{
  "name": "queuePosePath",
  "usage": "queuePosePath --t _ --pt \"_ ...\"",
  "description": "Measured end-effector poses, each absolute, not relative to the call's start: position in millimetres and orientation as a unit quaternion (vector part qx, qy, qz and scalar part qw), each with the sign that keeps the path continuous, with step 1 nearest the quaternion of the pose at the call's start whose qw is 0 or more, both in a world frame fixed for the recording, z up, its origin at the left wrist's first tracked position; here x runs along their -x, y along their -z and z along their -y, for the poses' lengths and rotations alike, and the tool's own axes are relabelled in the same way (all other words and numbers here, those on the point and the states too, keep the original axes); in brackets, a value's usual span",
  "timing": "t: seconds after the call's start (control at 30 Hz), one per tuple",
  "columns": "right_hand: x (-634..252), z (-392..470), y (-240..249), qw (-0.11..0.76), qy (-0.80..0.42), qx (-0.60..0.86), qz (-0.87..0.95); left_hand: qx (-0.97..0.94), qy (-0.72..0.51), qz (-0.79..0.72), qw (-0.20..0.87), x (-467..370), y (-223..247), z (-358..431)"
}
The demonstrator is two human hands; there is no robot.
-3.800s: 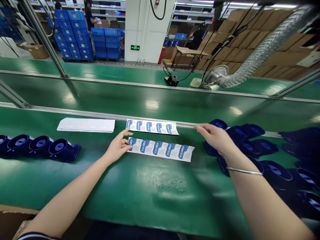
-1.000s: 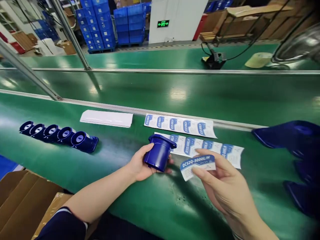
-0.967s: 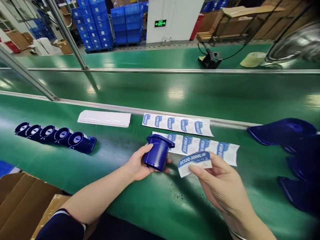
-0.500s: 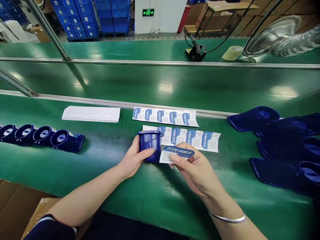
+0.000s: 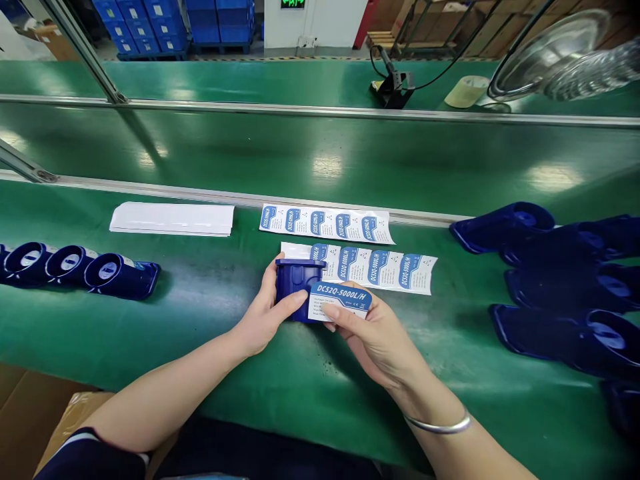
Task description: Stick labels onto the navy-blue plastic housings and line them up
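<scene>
My left hand (image 5: 265, 312) is closed round the left side of a dark blue plastic housing (image 5: 295, 283), its thumb across the front. Between thumb and fingers, my right hand (image 5: 367, 330) pinches a white and blue label (image 5: 337, 301) printed DC52Q-5000L/H. The label's left end overlaps the housing's lower right side; whether it is stuck there I cannot tell. Behind the hands lies a label sheet (image 5: 385, 269), partly covered by the housing. A second label sheet (image 5: 325, 224) lies beyond it.
White strips (image 5: 173, 219) lie at the back left. Several blue housings (image 5: 123, 275) stand in a row at the left, and more dark blue housings (image 5: 565, 340) are at the right. A metal rail (image 5: 200, 195) runs behind the sheets. Tape (image 5: 467, 91) sits on the far bench.
My right hand has brought the label left, over the housing's edge, and its printed face now shows more fully. The whole view has shifted slightly. My left hand keeps its hold.
</scene>
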State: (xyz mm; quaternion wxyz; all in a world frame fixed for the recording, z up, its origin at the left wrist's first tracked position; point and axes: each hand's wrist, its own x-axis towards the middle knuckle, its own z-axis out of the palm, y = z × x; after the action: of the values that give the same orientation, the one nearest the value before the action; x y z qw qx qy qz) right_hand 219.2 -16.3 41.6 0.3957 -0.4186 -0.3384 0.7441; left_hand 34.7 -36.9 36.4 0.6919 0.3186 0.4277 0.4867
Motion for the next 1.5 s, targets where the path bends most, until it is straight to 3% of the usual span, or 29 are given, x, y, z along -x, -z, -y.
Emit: queuePosePath --t 1.5 --pt "-216.1 17.0 -41.6 0.39 -0.755 0.426 0.312 -0.298 -0.49 -0.424 0.701 -35.7 -43.4 37.6"
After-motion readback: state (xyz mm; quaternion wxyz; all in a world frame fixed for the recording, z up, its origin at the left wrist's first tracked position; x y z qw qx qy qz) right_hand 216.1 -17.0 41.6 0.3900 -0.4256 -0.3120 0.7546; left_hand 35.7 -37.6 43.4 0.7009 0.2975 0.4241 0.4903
